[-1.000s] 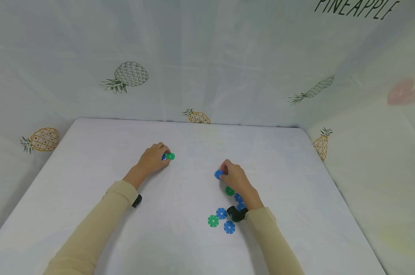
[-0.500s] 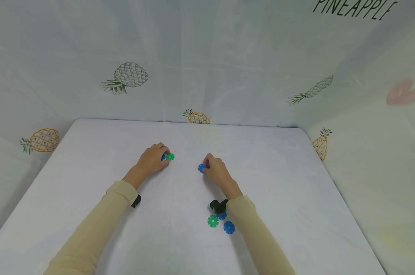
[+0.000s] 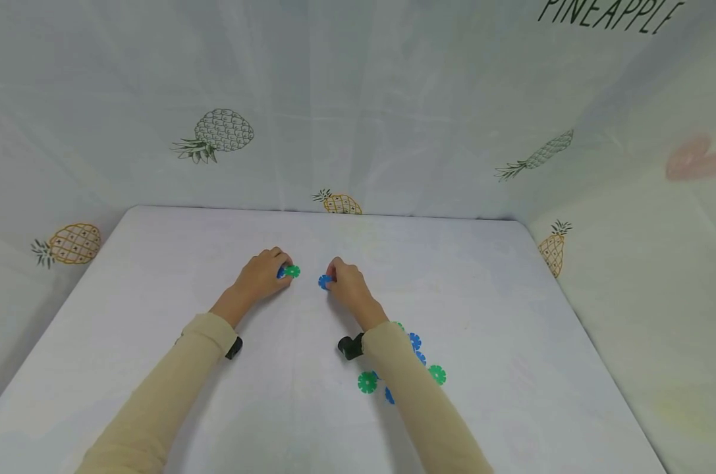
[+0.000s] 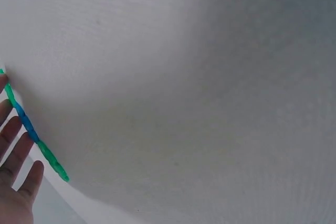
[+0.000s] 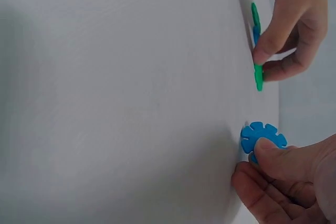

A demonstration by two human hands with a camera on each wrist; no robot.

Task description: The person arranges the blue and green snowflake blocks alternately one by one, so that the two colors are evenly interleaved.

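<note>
My left hand [image 3: 263,273] grips a short strip of joined notched plastic discs, flower-shaped linking pieces. Seen edge-on in the left wrist view, the strip [image 4: 50,157] runs green, blue, green, with my fingers along its side. The right wrist view shows the thumb and fingers pinching the strip [image 5: 259,80] near its green end. Just to the right, my right hand [image 3: 348,289] pinches a single blue disc [image 3: 324,282] between thumb and fingers. That blue disc [image 5: 252,132] faces the right wrist camera, apart from the strip, its lower part behind my thumb.
Loose discs lie on the white table [image 3: 512,296] around my right forearm, among them a green disc [image 3: 367,382], another green disc [image 3: 437,374] and a blue disc [image 3: 414,341]. My right sleeve [image 3: 417,388] partly covers several. A pineapple-printed cloth [image 3: 393,131] hangs behind the table.
My right hand has moved left and slightly away from me, bringing the blue disc close to the strip. More loose discs show right of my forearm now. My left hand stays nearly still.
</note>
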